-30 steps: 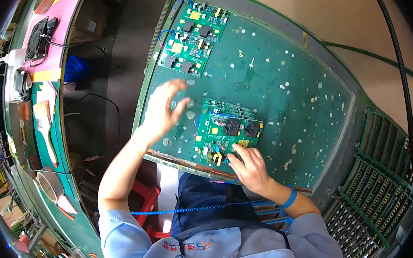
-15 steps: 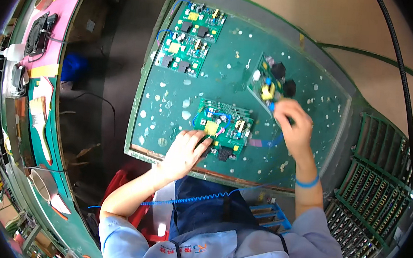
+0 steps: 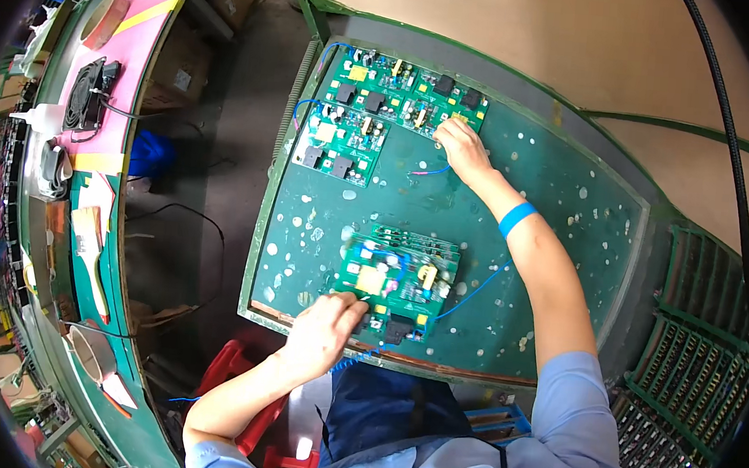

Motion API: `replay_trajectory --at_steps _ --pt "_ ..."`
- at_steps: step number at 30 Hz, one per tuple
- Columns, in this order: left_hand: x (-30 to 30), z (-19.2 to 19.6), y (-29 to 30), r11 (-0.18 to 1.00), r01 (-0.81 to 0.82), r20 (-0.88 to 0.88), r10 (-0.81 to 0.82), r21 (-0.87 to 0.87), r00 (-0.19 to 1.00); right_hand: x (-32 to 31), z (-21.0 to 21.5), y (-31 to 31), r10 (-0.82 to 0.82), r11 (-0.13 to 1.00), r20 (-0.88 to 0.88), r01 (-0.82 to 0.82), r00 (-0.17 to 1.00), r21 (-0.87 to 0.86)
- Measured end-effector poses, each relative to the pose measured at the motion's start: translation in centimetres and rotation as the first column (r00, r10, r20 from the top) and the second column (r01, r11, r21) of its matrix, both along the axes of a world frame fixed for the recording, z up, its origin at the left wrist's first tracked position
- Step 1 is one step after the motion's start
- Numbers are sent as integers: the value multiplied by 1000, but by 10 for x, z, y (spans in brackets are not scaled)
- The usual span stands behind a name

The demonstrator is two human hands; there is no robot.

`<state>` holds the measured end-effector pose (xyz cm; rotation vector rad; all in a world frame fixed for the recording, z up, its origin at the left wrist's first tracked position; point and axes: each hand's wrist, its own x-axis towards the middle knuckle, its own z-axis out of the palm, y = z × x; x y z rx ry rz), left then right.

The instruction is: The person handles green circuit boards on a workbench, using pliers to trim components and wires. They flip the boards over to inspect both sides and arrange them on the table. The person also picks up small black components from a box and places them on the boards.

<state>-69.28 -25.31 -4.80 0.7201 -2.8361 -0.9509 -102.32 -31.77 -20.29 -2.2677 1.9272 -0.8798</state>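
Resting near the front edge of the green bench (image 3: 567,249), the near circuit board (image 3: 399,280) is lying flat, components up, with a yellow part and a blue wire loop on top. Left hand (image 3: 325,331) is touching its front-left corner, fingers curled over the edge; can't tell whether it's actually pinching the board. Right hand (image 3: 462,144) is reaching across to the far circuit board (image 3: 416,92) at the back of the bench, fingers narrowed on its near right edge, looks like contact rather than a full grasp. A blue wristband (image 3: 516,219) is sitting on that forearm. A third board (image 3: 339,143) is lying just beside the far one, on its near-left side, touching or nearly so. A blue wire (image 3: 476,290) is running from the near board's right side toward the arm. Further out to the left, a pink-topped side bench (image 3: 146,5) is carrying a small black fan (image 3: 86,93) and a tape roll (image 3: 105,19). Green slotted racks (image 3: 698,365) are standing off to the right.
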Motion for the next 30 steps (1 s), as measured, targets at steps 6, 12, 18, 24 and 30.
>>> replay_trajectory --at_steps 6,12,18,24,30 --pt "41 4 -64 951 -240 16 248 -194 969 0 5 9 -154 987 -45 155 987 29" --pt "61 -68 -110 980 -198 95 196 8 976 61 124 75 -146 973 461 44 875 225" --pt "43 -107 -118 989 -146 98 148 -29 984 119 126 178 -94 965 513 -49 853 258" --pt "37 -110 -119 962 -52 182 104 -269 978 140 119 193 -8 886 170 -72 985 458" --pt "44 -107 -127 934 -69 325 190 -349 926 140 94 200 43 913 87 -74 995 400"
